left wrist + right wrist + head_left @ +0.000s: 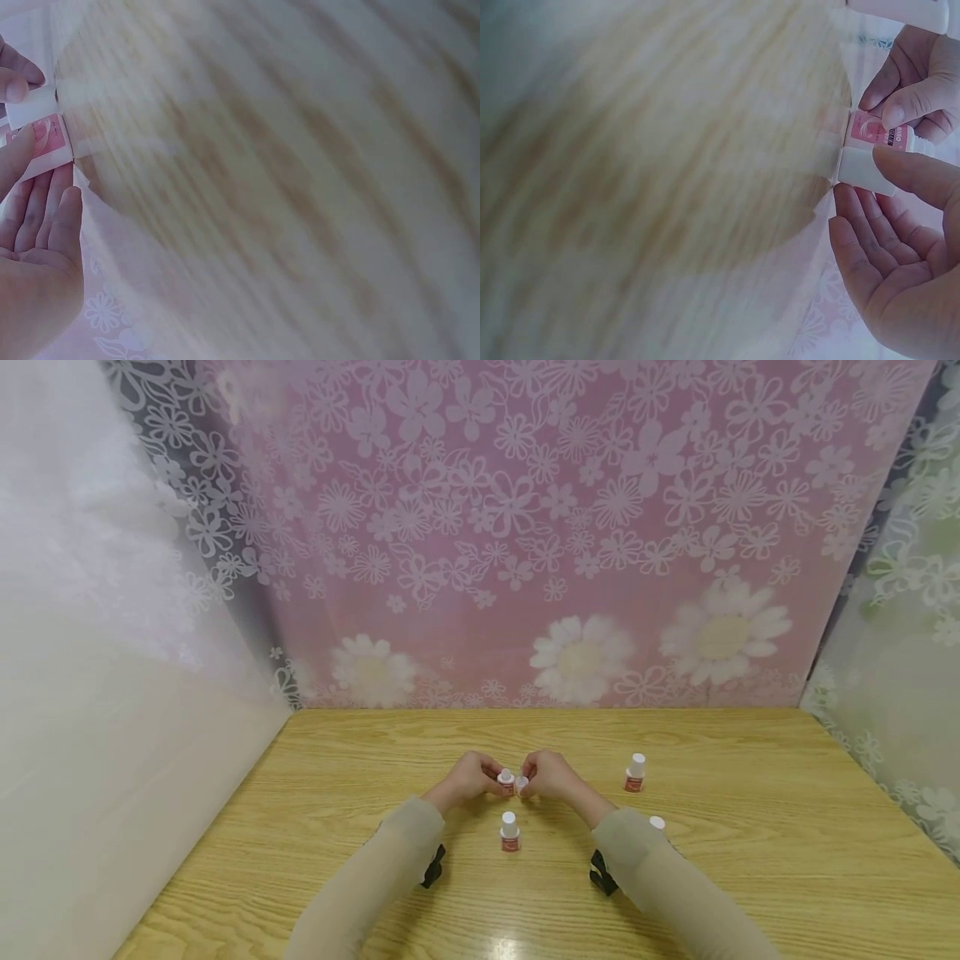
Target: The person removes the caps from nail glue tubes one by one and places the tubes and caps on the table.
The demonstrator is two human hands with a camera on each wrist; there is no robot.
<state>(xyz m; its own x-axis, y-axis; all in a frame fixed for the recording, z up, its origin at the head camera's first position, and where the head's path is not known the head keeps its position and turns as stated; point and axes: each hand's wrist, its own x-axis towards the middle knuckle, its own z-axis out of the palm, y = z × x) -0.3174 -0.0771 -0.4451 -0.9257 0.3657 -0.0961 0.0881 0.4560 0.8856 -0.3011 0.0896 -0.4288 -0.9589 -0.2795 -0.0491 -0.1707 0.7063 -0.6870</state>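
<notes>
Two hands nearly meet over the table (360, 752): the left hand (468, 777) pinches an uncapped bottle (506, 788), the right hand (551, 774) a white cap (522, 787) beside it. A capped bottle (510, 837) stands between the sleeves (408, 839), another bottle (634, 774) farther right; a white top (657, 822) shows by the right sleeve (633, 847).

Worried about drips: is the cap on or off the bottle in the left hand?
Off: the bottle in the left hand shows a bare tip, and the right hand holds the white cap beside it.
</notes>
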